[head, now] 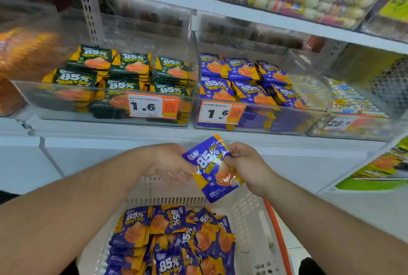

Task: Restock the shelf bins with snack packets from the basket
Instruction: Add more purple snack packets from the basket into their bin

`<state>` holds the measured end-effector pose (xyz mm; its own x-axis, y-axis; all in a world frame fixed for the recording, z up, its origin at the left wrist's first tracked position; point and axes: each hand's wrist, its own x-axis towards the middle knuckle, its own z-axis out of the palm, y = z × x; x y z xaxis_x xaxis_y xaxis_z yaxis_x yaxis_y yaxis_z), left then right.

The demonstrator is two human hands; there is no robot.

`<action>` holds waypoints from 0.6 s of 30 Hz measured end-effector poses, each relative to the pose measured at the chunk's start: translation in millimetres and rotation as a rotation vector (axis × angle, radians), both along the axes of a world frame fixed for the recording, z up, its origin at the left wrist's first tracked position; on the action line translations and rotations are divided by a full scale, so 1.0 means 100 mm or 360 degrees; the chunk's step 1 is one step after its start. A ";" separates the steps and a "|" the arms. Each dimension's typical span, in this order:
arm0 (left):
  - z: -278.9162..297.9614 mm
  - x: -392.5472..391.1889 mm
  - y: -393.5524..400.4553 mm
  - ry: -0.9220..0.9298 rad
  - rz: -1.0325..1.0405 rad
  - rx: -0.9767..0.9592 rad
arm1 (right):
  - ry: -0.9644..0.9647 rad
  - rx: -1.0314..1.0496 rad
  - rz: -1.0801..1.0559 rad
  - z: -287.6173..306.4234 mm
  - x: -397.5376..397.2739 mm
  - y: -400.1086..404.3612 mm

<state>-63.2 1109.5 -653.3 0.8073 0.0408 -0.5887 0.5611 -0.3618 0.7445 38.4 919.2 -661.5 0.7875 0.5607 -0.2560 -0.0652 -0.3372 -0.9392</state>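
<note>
- Right hand (pixel 247 164) pinching the right edge of a blue snack packet (pixel 215 168), thumb and fingers clamped on it, held up over the far end of the basket.
- Left hand (pixel 170 162) at the packet's left edge, fingers tucked behind it; can't tell whether actually gripping or just touching.
- Packet tilted, top corner pointing up toward the shelf lip, hanging in the open gap between basket and shelf bins. Decent free room there, only a plain white shelf front (pixel 110 155) behind.
- White plastic basket (pixel 249 215) down near, slotted walls, orange handle (pixel 276 230) along its right side. Loaded with more blue packets (pixel 167 241), piled loosely and overlapping, mostly on the left and middle; right side showing bare wall.
- Up on the shelf, clear blue-packet bin (pixel 260 120) straight beyond the hands, same blue packets in rows, price tag reading 1.6 on the front. Looks like some space toward its right end.
- Clear green-packet bin (pixel 66 117) to the left of it, stacked with green packets (pixel 130 67), also tagged 1.6.
- Further right, another clear bin (pixel 353 129) with small pale snacks, tagged 28.8.
- Upper shelf (pixel 198 3) overhead with more tubs, pretty blurry.
- Green and yellow box (pixel 379 171) at far right.
</note>
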 end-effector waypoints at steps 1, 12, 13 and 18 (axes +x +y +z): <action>0.09 -0.01 0.00 -0.0095 0.0066 -0.0087 | -0.0021 0.0070 -0.0057 0.10 -0.04 0.00; 1.00 0.08 -0.26 -0.1314 0.0701 0.0045 | -0.0132 0.0681 -0.0503 1.14 -0.09 0.14; 1.01 0.11 -0.24 -0.1454 0.0738 0.0277 | -0.0168 0.0664 -0.0578 1.25 0.01 0.21; 0.74 0.23 -0.02 -0.1629 0.0517 0.1382 | -0.0297 0.0313 -0.0673 1.44 0.61 0.64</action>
<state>-40.5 1107.7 -579.5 0.7443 0.3539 0.5663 0.0539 -0.8771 0.4773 99.1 983.7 -517.6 0.9785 0.2060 -0.0104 0.0174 -0.1331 -0.9909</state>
